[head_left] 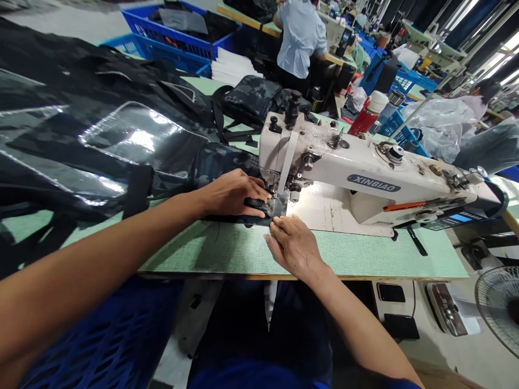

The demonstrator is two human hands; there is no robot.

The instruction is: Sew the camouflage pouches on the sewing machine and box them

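A white sewing machine (324,151) stands on the green table, its needle area over the edge of dark camouflage fabric (227,162). My left hand (233,194) presses on this fabric just left of the presser foot, fingers stretched and thumb apart. To the right of it, my right hand (294,243) rests its fingertips on the near edge of a dark strip (279,205), with the thumb apart on the tabletop. A white tape (288,160) runs down the front of the machine head. Fingertips of my left hand are partly hidden near the needle.
A large dark bag piece with clear plastic windows (141,132) covers the table's left side. Behind the machine stand a red bottle (365,116) and a folded camouflage piece (251,92). Blue crates (178,27) and another person (300,38) are beyond. A fan (500,302) stands at right.
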